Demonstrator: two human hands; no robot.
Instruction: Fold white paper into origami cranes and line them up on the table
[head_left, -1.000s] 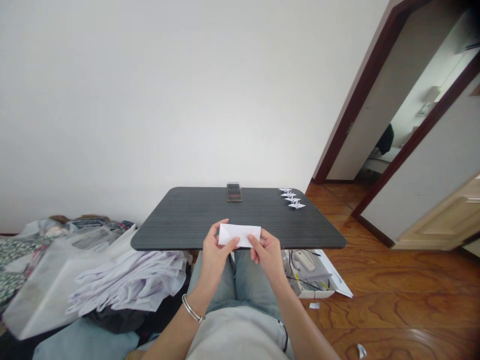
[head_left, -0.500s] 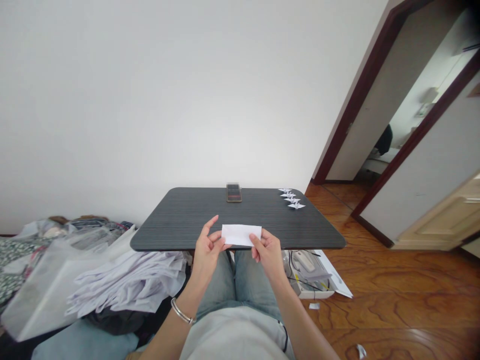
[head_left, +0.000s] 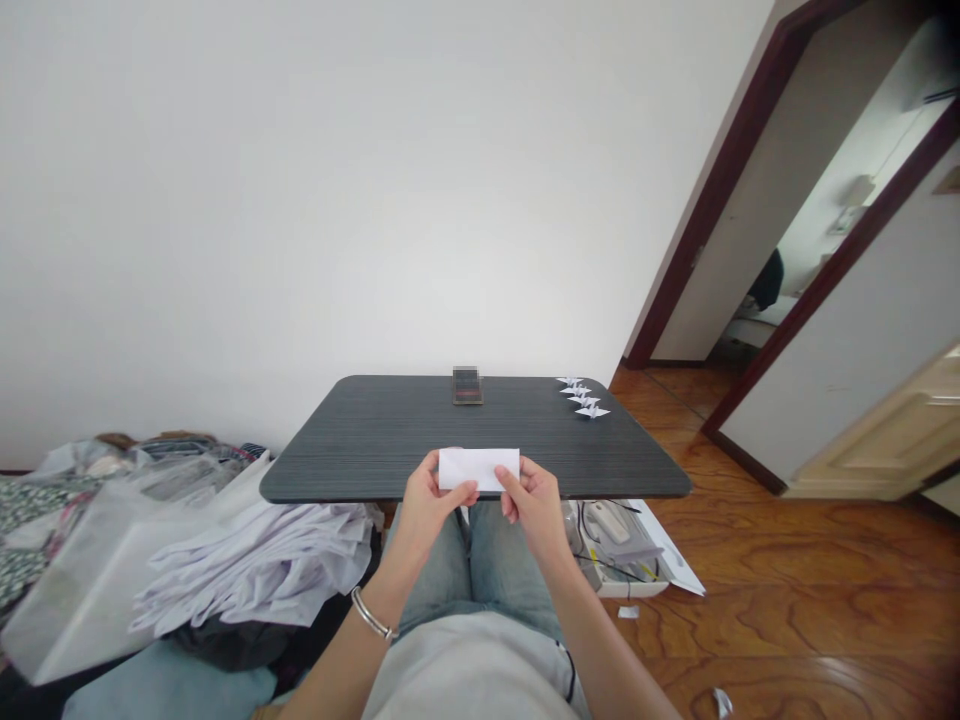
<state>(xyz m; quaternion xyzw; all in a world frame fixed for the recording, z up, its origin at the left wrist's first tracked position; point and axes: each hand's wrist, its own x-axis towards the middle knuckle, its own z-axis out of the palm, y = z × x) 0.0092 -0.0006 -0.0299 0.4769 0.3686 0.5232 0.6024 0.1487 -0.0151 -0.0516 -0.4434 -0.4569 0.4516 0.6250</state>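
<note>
the white paper strip (head_left: 476, 462), which looks folded, is held in the air about the near edge of the table (head_left: 360, 430), in front of the person's lap; i cannot tell if it touches the tabletop. the left hand (head_left: 424, 503) grasps its left end, with the thumb at the lower edge, and the right hand (head_left: 538, 503) pinches its right end, with the thumb lying on the face of the paper. the fingers behind the paper are partly hidden, so i cannot tell how hard they press.

in my judgement, the main danger is a crooked crease: if the two thumbs press unequally, or one end slips, the layers may slide and the edges will not match. too strong a pull between the hands could also wrinkle or tear the thin paper. because it is at the table's edge and not laid flat, a loosened grasp could let it drop onto the jeans (head_left: 442, 570) or the wooden floor (head_left: 780, 560).

farther away, the paper cranes (head_left: 592, 411) stand in a row near the right far corner. they seem light, so a careless sweep of the right forearm may push them, but they are well apart from both hands.
</note>
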